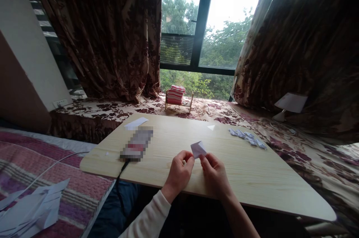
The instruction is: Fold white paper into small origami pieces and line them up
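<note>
A small folded piece of white paper (198,149) is held up over the front half of the wooden table (168,133). My left hand (181,168) pinches its lower left corner between thumb and fingers. On the other side, my right hand (215,172) grips its lower right edge in the same way. Fold lines show on the paper's face. Several small folded paper pieces (248,137) lie in a cluster at the table's right. A white paper triangle (211,127) rests near the far edge, and a flat paper strip (136,123) at the far left.
A blurred-out device (137,144) with a black cable lies on the table's left. Loose paper sheets (36,208) lie on the striped bedspread (78,178). Beyond the table, a small rack with red-striped cloth (175,94) and a white lamp (291,102) stand on the window ledge.
</note>
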`<control>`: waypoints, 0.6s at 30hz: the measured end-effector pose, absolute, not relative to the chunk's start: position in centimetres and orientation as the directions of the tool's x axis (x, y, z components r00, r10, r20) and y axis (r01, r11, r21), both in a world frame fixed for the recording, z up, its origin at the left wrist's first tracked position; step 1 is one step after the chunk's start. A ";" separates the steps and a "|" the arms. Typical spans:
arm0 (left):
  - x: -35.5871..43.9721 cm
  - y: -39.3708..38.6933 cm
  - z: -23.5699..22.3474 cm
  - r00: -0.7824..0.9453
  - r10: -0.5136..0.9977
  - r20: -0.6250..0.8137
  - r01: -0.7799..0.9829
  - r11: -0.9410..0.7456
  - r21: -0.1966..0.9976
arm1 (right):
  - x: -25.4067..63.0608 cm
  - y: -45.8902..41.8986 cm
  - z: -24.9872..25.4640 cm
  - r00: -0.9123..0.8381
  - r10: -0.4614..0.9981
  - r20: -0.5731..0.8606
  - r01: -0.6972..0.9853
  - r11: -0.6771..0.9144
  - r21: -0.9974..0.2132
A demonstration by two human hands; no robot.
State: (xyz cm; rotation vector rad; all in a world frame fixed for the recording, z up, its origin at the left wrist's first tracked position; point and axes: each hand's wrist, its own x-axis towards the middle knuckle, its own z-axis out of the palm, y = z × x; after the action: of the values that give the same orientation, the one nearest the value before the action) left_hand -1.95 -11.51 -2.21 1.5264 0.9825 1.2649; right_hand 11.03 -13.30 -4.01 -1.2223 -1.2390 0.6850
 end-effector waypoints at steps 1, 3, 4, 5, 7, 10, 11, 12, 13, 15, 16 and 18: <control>-2.0 -11.5 -2.2 0.163 0.947 0.277 0.021 -0.284 0.958 | 11.0 -13.3 -4.0 0.257 0.911 0.323 0.209 0.274 -0.939; -2.0 -11.5 -2.2 0.163 0.944 0.286 -0.001 -0.290 0.957 | 11.0 -13.3 -4.1 0.250 0.913 0.322 0.204 0.275 -0.940; -2.1 -11.4 -2.2 0.160 0.943 0.291 -0.012 -0.293 0.956 | 11.0 -13.2 -4.2 0.244 0.915 0.320 0.201 0.275 -0.940; -2.1 -11.4 -2.2 0.155 0.942 0.296 -0.021 -0.297 0.955 | 11.0 -13.2 -4.2 0.237 0.918 0.319 0.199 0.275 -0.941; -2.1 -11.3 -2.4 0.146 0.942 0.301 -0.037 -0.299 0.954 | 11.0 -13.2 -4.2 0.221 0.923 0.316 0.196 0.276 -0.941; -2.0 -11.3 -2.7 0.145 0.945 0.292 -0.052 -0.287 0.956 | 10.9 -13.2 -4.1 0.196 0.927 0.320 0.201 0.281 -0.938; -1.9 -11.2 -2.8 0.146 0.947 0.287 -0.053 -0.282 0.958 | 10.8 -13.2 -4.1 0.188 0.928 0.322 0.204 0.284 -0.937; -1.9 -11.2 -2.8 0.144 0.948 0.283 -0.052 -0.278 0.959 | 10.7 -13.2 -4.0 0.182 0.928 0.325 0.206 0.287 -0.935; -1.9 -11.2 -2.9 0.140 0.950 0.278 -0.050 -0.274 0.960 | 10.7 -13.2 -3.9 0.177 0.928 0.327 0.207 0.290 -0.934; -1.9 -11.2 -3.0 0.130 0.954 0.271 -0.046 -0.267 0.963 | 10.7 -13.3 -3.8 0.173 0.928 0.330 0.203 0.294 -0.934; -1.9 -11.2 -3.0 0.126 0.955 0.268 -0.044 -0.265 0.963 | 10.7 -13.3 -3.7 0.178 0.927 0.329 0.198 0.294 -0.935; -1.9 -11.2 -3.1 0.124 0.957 0.263 -0.041 -0.260 0.965 | 10.9 -13.3 -3.7 0.207 0.924 0.322 0.184 0.286 -0.940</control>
State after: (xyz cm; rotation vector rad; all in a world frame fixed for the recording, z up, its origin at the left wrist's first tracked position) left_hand -1.94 -11.20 -3.06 1.4398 0.9579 1.3121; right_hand 10.91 -13.34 -3.73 -1.1831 -1.2711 0.7335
